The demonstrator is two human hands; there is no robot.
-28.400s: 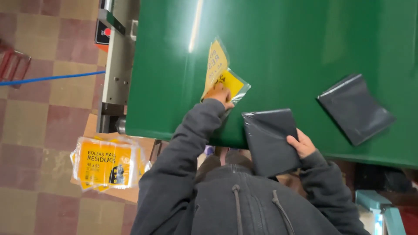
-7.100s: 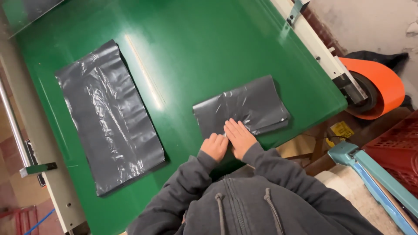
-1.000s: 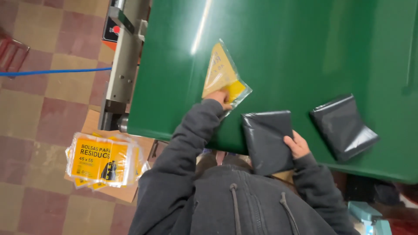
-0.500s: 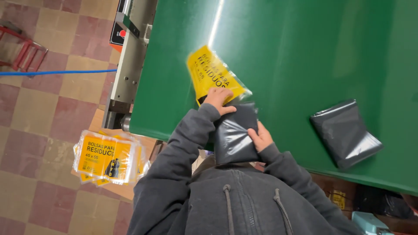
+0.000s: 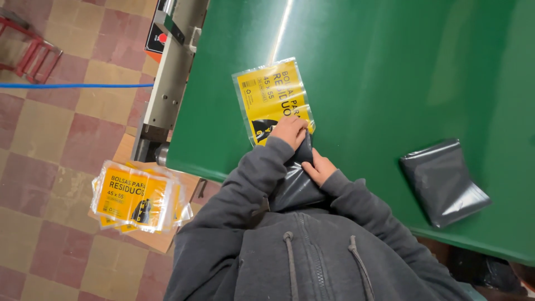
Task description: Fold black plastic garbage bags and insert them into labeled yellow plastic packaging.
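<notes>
A clear plastic sleeve with a yellow printed insert (image 5: 270, 97) lies flat on the green table (image 5: 390, 67). My left hand (image 5: 288, 129) grips its near edge at the opening. My right hand (image 5: 319, 167) holds a folded black plastic bag (image 5: 295, 187), whose far end sits right at the sleeve's opening between both hands. My grey sleeves hide much of the black bag, and I cannot tell how far it is inside the sleeve.
A second folded black bag (image 5: 444, 181) lies on the table to the right. A stack of filled yellow packs (image 5: 136, 195) rests on a cardboard box (image 5: 161, 242) on the checkered floor at the left. A metal machine rail (image 5: 173, 83) borders the table's left end.
My right hand carried the black bag left from the table's edge to the sleeve. The sleeve, lifted at an angle before, now lies flat with the bag's end at its mouth.
</notes>
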